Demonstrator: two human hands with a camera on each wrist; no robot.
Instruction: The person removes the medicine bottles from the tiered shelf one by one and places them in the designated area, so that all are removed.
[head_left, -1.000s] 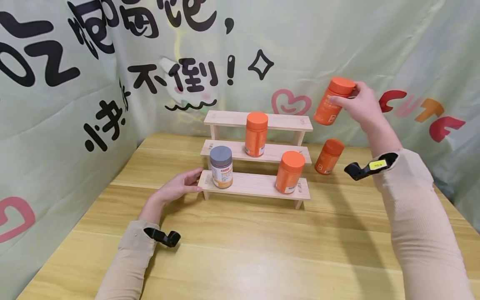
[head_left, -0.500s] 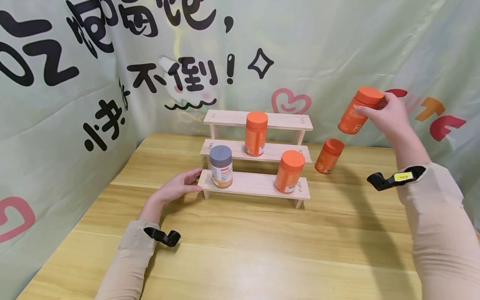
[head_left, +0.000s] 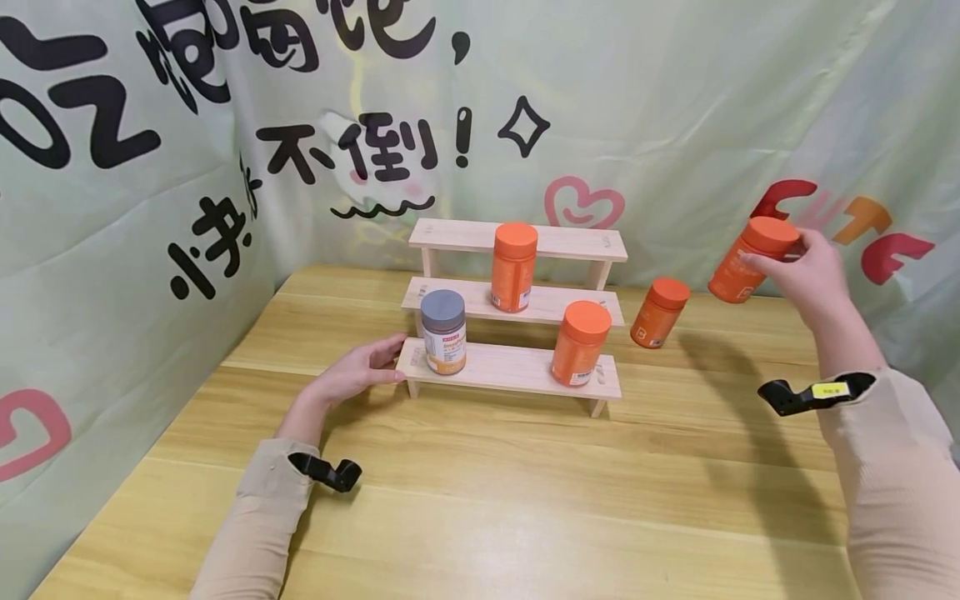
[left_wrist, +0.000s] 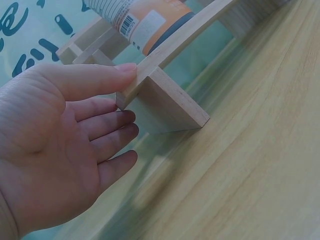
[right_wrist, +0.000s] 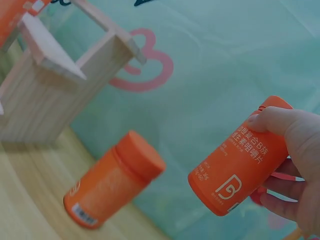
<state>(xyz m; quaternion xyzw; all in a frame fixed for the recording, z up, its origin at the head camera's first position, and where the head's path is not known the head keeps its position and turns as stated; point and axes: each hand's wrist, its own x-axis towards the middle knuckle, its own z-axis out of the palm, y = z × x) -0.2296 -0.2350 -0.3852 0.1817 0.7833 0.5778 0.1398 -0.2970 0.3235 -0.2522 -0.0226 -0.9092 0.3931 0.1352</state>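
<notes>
My right hand (head_left: 816, 271) grips an orange bottle (head_left: 753, 259) by its upper part, tilted, right of the three-tier wooden stand; the same bottle (right_wrist: 241, 158) shows in the right wrist view. Left of it a second orange bottle (head_left: 660, 313) stands on the table. My left hand (head_left: 356, 374) pinches the left end of the stand's lowest shelf (head_left: 506, 368); in the left wrist view the thumb of that hand (left_wrist: 65, 130) lies on the shelf's corner. A grey-lidded bottle (head_left: 444, 332) and an orange bottle (head_left: 581, 343) stand on this shelf, another orange bottle (head_left: 513, 267) on the middle one.
The top shelf (head_left: 555, 242) bears no bottle of its own. Behind the wooden table (head_left: 480, 500) hangs a pale green cloth (head_left: 660, 83) with black lettering and hearts, which also runs along the left side.
My right hand has moved right and down with the orange bottle, away from the stand. The left hand, the stand and the standing bottles have stayed in place.
</notes>
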